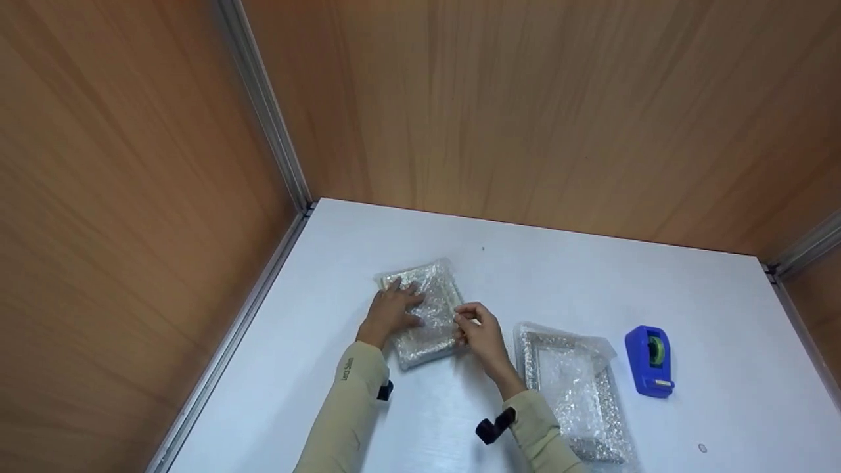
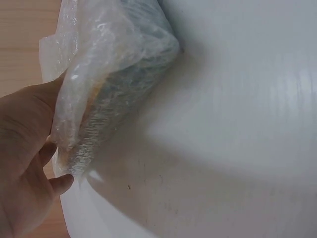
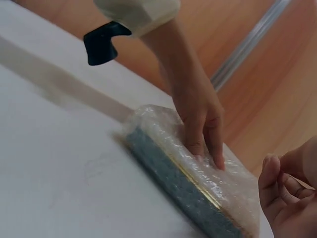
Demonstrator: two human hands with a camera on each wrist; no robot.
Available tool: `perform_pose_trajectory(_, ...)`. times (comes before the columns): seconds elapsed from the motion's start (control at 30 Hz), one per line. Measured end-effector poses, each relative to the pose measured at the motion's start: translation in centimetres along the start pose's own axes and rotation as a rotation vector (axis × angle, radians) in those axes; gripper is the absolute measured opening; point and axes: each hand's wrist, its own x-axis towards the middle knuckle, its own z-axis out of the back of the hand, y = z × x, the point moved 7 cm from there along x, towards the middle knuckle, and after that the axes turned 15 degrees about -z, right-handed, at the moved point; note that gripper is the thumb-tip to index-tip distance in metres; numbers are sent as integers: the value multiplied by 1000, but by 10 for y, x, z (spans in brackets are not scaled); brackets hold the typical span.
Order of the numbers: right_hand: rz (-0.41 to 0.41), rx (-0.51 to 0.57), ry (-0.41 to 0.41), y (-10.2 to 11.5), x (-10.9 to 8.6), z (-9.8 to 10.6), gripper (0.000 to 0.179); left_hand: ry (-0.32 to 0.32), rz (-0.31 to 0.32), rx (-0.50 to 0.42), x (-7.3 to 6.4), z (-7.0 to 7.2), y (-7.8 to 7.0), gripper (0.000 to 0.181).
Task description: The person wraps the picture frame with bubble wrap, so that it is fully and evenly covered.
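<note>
A flat rectangular item in bubble wrap (image 1: 430, 282) lies at an angle on the white table. Through the plastic, the right wrist view shows a gold line along its blue-green side (image 3: 183, 191). My left hand (image 1: 392, 312) rests on top of it, fingers spread over the wrap. At its right edge is my right hand (image 1: 481, 335), fingers curled and thumb tip meeting the forefinger. I cannot tell whether something thin lies between those tips. The left wrist view has the wrap's loose folds (image 2: 104, 44) bunched beside my left fingers.
A second bubble-wrapped piece, a picture frame with a silvery patterned border (image 1: 608, 407), lies right of my right forearm. Beyond it stands a blue tape dispenser (image 1: 637, 358) with a green roll. Wood-grain panels (image 1: 525, 118) close off the table's back and sides.
</note>
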Motion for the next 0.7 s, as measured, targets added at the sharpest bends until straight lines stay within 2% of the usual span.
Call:
perform_pose_trajectory(0.13, -30, -17, 24, -3, 11, -13, 24, 11, -1, 41, 1, -1, -3, 62)
perform_pose_trajectory(0.27, -55, -44, 26, -4, 19, -20, 23, 25, -31, 143, 2, -1, -9, 60)
perform_pose_trajectory(0.4, -82, -78, 19, -4, 26, -25, 23, 8, -59, 227, 2, 3, -15, 58)
perform_pose_trajectory(0.53, -96, -121, 12, -4, 33, -28, 22, -2, -62, 242, 1, 4, -18, 58)
perform_pose_trajectory(0.7, -101, -143, 10, -5, 40, -32, 19, -6, -61, 211, 2, 2, -16, 58)
